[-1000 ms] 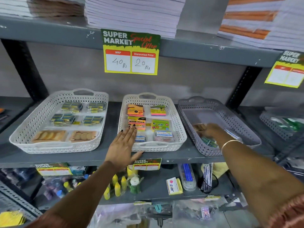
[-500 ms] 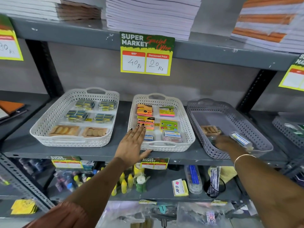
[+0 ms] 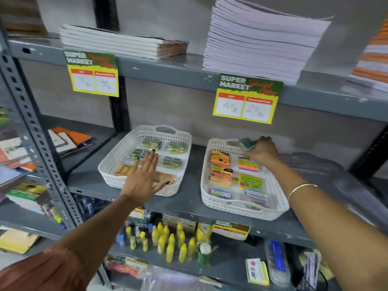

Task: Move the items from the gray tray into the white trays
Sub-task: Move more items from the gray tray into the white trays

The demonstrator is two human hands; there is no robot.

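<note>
Carried from gray tray, packet [image 3: 247,143] in right hand [image 3: 262,151] grip.

left tray [image 3: 117,158]: white, perforated | right tray [image 3: 277,198]: white, perforated | bottles [image 3: 171,242]: yellow | price tag [image 3: 246,99]: yellow, green, red

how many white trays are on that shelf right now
2. One white tray sits on the left, under the flat left hand. The other white tray sits to its right, with the right hand above its far end holding a small packet.

Gray tray [image 3: 310,162] motion-blurred behind the right forearm; blurred small packet [image 3: 247,143], its label unreadable.
</note>
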